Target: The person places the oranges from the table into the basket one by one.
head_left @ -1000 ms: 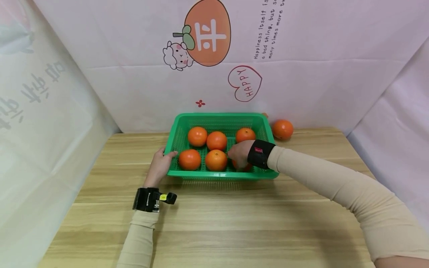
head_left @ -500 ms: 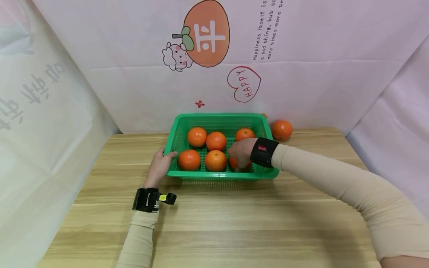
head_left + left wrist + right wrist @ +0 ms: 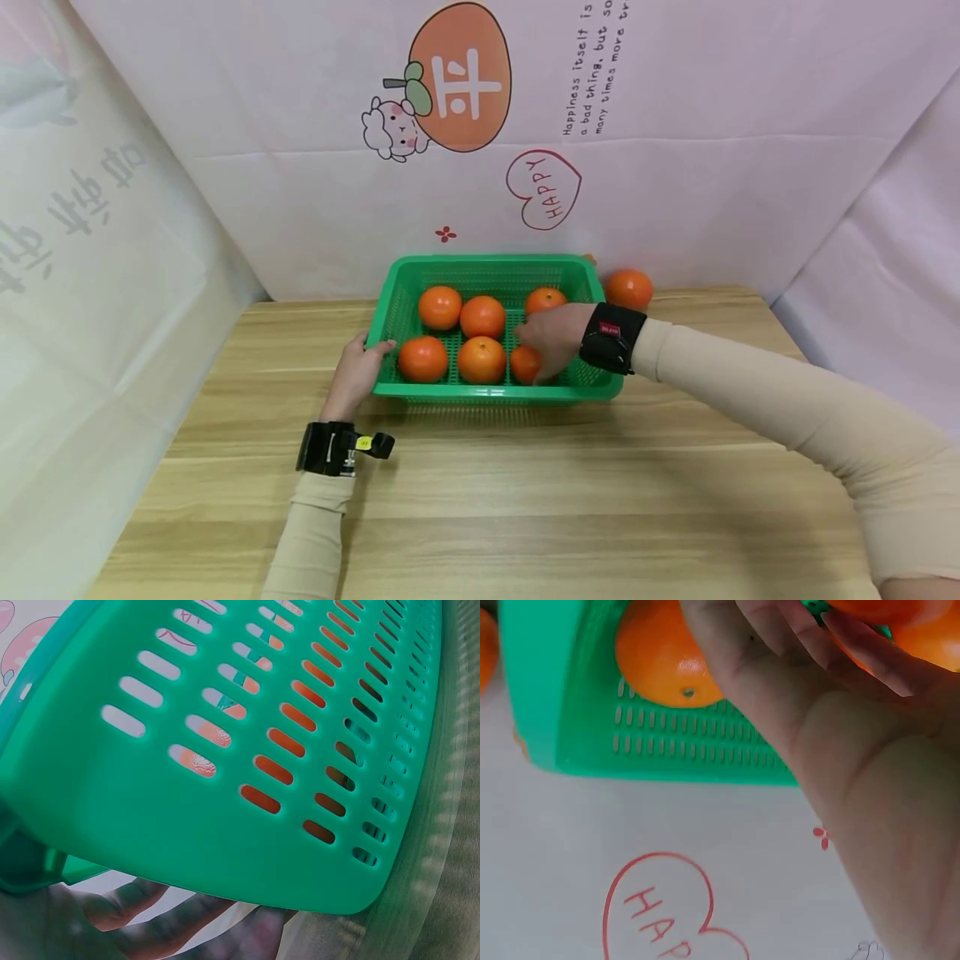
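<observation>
A green plastic basket (image 3: 495, 390) with slotted walls stands on the table and holds several oranges. My left hand (image 3: 356, 371) grips its left rim, thumb over the edge; in the left wrist view the fingers (image 3: 124, 904) show beyond the basket's wall (image 3: 112, 802). Inside the right part of the basket, my right hand (image 3: 557, 335) is around the right side of the front right orange (image 3: 524, 364), which it partly covers. Its fingers (image 3: 772, 630) look loosely extended in the right wrist view, though their tips are hidden. Just behind it sits the back right orange (image 3: 545, 300).
One more orange (image 3: 630, 288) lies outside the basket, by its back right corner. A white printed cloth (image 3: 300, 192) hangs behind the wooden table (image 3: 480, 500) and along both sides. The table's bare wood stretches in front of the basket.
My right hand has shifted a little to the right and back, baring more of the left side of the front right orange. The left hand and basket have stayed in place.
</observation>
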